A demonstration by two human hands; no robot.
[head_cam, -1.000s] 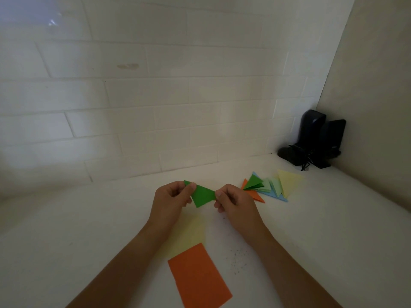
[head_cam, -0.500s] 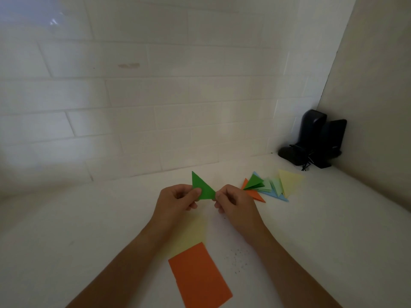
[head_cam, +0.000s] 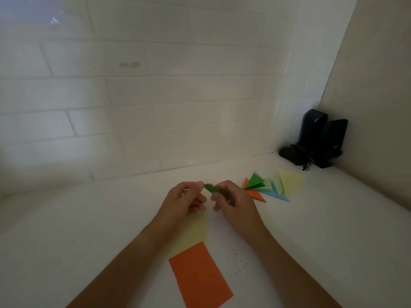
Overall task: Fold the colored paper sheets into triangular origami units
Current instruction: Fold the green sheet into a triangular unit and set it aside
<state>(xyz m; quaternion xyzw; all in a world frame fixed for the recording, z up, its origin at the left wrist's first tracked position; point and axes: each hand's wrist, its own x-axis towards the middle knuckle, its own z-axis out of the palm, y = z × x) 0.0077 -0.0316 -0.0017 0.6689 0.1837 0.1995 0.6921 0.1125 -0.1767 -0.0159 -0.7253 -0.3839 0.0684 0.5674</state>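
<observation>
A: Green paper (head_cam: 211,188), folded small, sits pinched between both hands, held above the white counter (head_cam: 89,230) near the tiled wall. Left hand (head_cam: 185,202) nips one end with fingertips and thumb; right hand (head_cam: 232,200) curls round the other end.

B: How should this fold go, in your judgement?

A: Probably line up the edges first, then run a fingertip along the crease while the other hand keeps the paper from sliding. It is edge-on to the camera, so I cannot tell which fold it is.

B: And what waits?

A: An orange sheet (head_cam: 200,276) lies flat, overlapping a yellow sheet (head_cam: 191,235). Finished triangles (head_cam: 270,185) lie heaped to the right.

B: Any writing or labels?

A: None readable, not even on the black devices (head_cam: 315,138) in the corner.
</observation>
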